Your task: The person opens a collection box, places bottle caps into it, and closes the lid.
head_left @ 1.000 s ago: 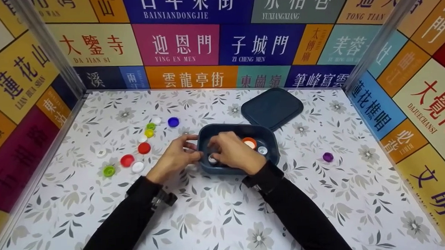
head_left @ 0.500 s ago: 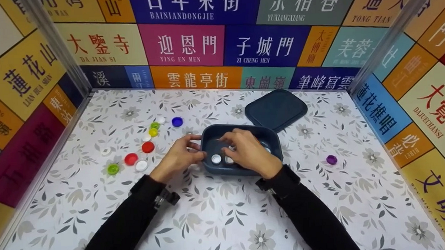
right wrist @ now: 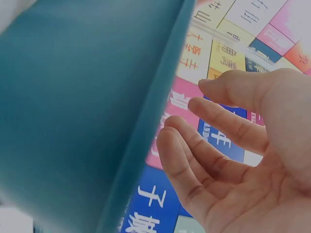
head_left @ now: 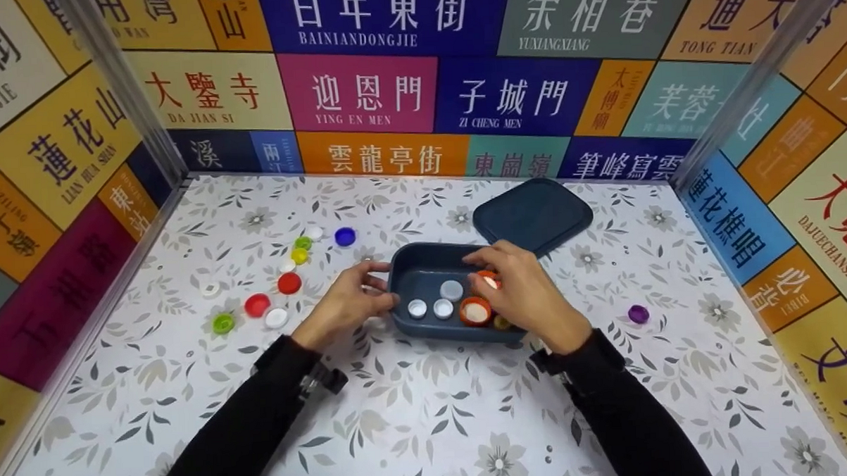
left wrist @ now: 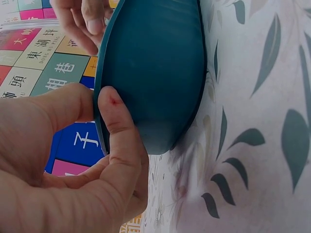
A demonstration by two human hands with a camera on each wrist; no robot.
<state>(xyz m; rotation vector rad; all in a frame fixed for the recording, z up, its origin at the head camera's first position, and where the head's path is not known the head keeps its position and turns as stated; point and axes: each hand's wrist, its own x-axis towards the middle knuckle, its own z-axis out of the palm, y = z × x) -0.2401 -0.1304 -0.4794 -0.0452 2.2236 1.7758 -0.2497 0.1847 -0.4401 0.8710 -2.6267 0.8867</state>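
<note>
A dark blue plastic box stands on the table with several bottle caps inside. Among these are a white cap, a second small white one, a translucent cap and orange caps. My left hand pinches the box's left rim; the left wrist view shows the rim between thumb and fingers. Over the right part of the box hovers my right hand, covering some caps. Its fingers are apart and loosely bent in the right wrist view, with nothing between them.
The box's lid lies behind it on the right. Several loose caps are spread at the left, including a red cap, a green cap and a blue cap. A purple cap sits far right. Printed panels wall the table.
My right hand has moved from the left part of the box to its right part, uncovering the white and translucent caps. The left hand keeps its place at the left rim.
</note>
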